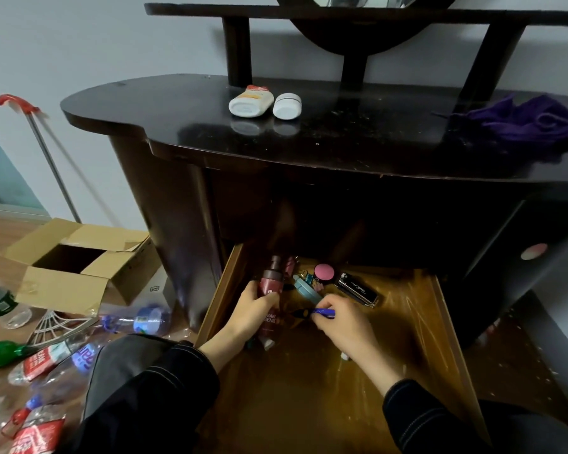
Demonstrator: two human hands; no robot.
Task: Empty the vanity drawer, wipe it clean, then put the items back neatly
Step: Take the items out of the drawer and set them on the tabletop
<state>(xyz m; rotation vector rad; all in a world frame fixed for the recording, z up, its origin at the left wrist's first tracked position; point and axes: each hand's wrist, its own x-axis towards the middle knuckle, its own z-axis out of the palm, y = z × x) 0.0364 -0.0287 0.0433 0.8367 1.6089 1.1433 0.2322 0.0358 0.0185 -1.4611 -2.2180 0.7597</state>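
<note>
The wooden vanity drawer (440, 322) is pulled open below the dark vanity top (184, 126). My left hand (253, 309) grips a dark red bottle (270, 283) lying at the drawer's left side. My right hand (345, 319) pinches a blue pen-like stick (322, 312) near the drawer's middle. Behind the hands lie a light blue clip-like item (305, 288), a round pink compact (324, 271) and a black case (358, 288). On the vanity top stand a white tube (251, 101) and a white jar (287, 105), with a purple cloth (532, 121) at the right.
An open cardboard box (76, 260) sits on the floor to the left of the vanity. Several plastic bottles (138, 321) litter the floor around it. A mop handle (46, 152) leans on the wall. The mirror stand rises behind the vanity top.
</note>
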